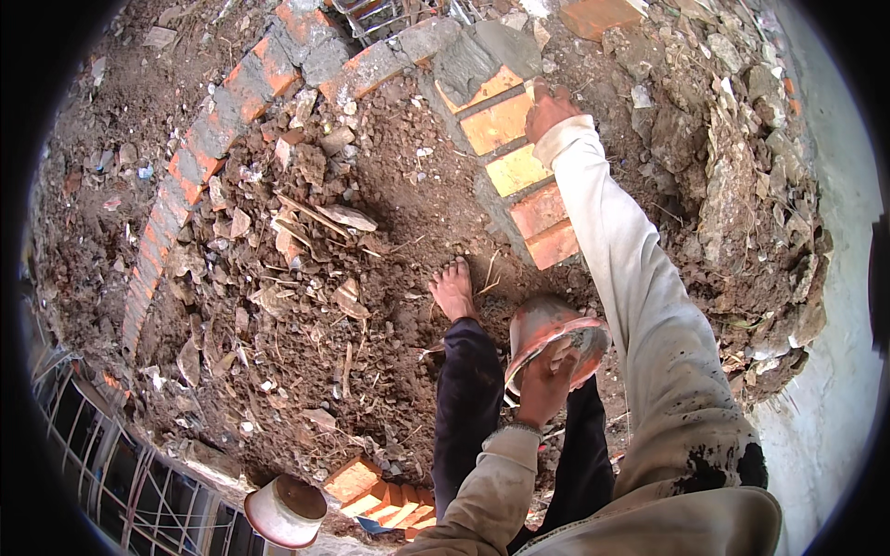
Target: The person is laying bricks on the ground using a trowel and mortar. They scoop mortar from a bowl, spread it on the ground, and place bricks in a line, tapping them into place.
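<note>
My left hand (545, 387) grips the near rim of a mortar-stained bucket (535, 322), fingers over its edge; the bucket is tilted by my legs. Ahead of it my right hand (553, 108) is closed at the right end of a row of orange bricks (494, 123). What its fingers hold, if anything, is too small to make out. Several bricks lie side by side with gaps between them, edged by grey mortar on the left. Wet mortar (491, 51) covers the far end of the row.
A mortared brick wall (199, 148) curves along the left. Rubble and soil (306, 269) fill the middle, with my bare foot on them. Spare bricks (380, 496) and a second bucket (286, 511) stand near the bottom. Steel bars (148, 482) lie lower left; a pale wall (839, 306) rises at right.
</note>
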Available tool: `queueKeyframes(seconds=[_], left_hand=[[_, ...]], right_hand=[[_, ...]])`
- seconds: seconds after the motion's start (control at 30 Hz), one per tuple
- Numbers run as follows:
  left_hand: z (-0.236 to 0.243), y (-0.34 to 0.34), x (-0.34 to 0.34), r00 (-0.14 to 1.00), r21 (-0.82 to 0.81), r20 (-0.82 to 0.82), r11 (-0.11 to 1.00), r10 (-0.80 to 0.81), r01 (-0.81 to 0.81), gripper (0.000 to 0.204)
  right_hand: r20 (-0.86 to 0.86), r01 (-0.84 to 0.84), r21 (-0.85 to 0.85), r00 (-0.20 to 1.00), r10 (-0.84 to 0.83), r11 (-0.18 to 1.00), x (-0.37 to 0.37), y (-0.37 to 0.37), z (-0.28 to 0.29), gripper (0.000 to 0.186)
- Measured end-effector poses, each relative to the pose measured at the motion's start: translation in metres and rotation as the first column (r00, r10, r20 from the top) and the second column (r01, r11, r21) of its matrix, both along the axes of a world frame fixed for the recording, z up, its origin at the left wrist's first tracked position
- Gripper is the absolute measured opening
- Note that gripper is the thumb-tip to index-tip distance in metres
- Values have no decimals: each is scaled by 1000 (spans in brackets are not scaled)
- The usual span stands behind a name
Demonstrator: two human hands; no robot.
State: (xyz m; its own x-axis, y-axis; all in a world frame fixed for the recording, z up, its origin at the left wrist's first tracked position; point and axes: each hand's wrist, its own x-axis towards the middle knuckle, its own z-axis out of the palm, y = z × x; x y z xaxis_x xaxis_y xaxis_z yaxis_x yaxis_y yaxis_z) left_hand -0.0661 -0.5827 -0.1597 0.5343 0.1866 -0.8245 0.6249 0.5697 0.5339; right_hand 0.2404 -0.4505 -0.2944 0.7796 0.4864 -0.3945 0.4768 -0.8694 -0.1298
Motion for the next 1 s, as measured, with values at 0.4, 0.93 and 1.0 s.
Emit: queueKeyframes(seconds=[0.4, 0.93, 1.0], left_hand=[[4, 20, 2, 988, 38, -148, 998, 51, -46, 32], [-15, -30, -15, 873, 149, -279, 916, 400, -372, 28], [-18, -41, -16, 893, 156, -269, 931, 362, -330, 28]], right_hand=[[-386, 223, 217, 914, -127, 950, -156, -259, 141, 34], [-719, -72, -354, 658, -222, 932, -371, -453, -3, 46], [-726, 58, -144, 673, -145, 988, -377, -451, -2, 45]])
